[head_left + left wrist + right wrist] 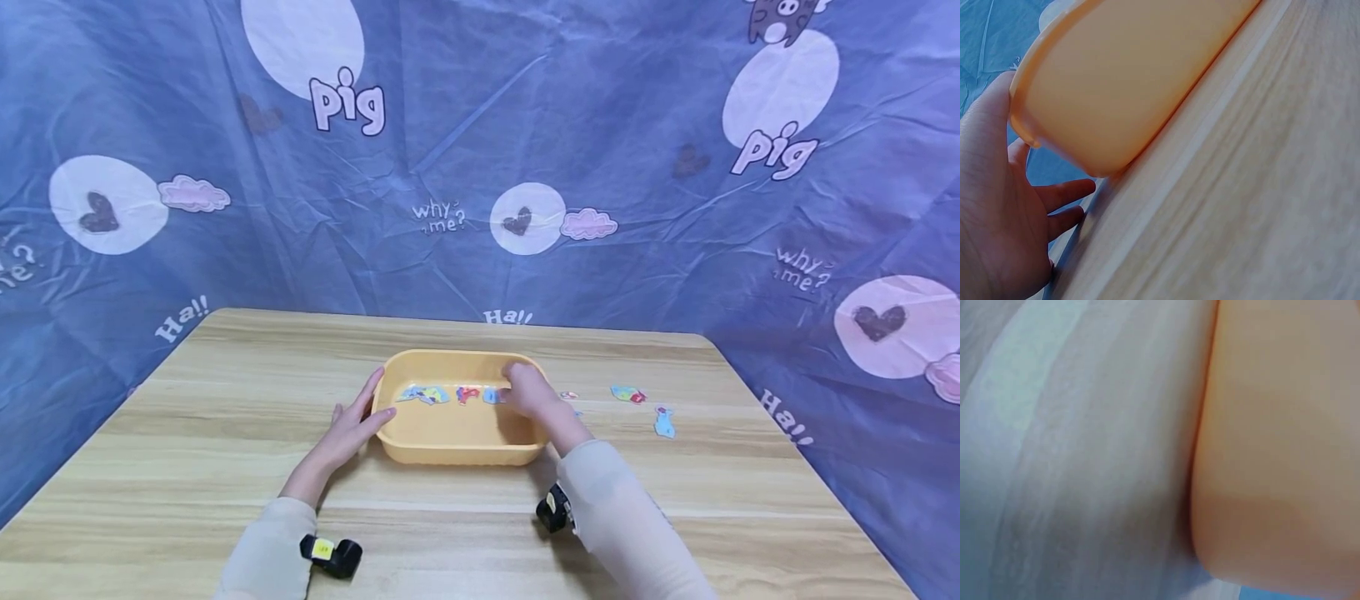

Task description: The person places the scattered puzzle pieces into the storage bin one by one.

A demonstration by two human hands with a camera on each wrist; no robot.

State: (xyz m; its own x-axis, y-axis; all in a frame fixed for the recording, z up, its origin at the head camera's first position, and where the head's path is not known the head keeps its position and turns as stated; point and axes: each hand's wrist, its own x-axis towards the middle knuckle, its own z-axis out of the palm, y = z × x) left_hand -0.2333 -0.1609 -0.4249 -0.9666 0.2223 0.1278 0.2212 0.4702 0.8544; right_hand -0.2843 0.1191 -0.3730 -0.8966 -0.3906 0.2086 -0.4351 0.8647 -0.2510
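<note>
Leftmost, black wrist camera (331, 556) and pale sleeve (264, 550) sit before and to the left of the yellow-orange, round-cornered plastic tray (461, 456), on a pale wood-grain table (172, 450). At the tray's left end, the left hand (347, 432) holds the rim, thumb over it and forefinger outside; two other fingers spread apart below. Inside the tray, towards its far side, lie a blue-and-yellow flat cutout (423, 394), then a red flat cutout (467, 394), then a light-blue flat cutout (491, 395) beside the right hand (528, 392). That hand reaches inside the tray's right end; its fingertips are too hidden to tell whether they pinch anything. Its forearm crosses the tray's near right corner, blocking part of the inside. Just right of the tray, a small reddish piece (569, 395) shows past the arm. Farther right of the tray lie a green, yellow and red cutout (628, 394) and a pale-blue, bottle-like cutout (664, 423). Behind the tray hangs creased blue printed cloth (420, 283).
</note>
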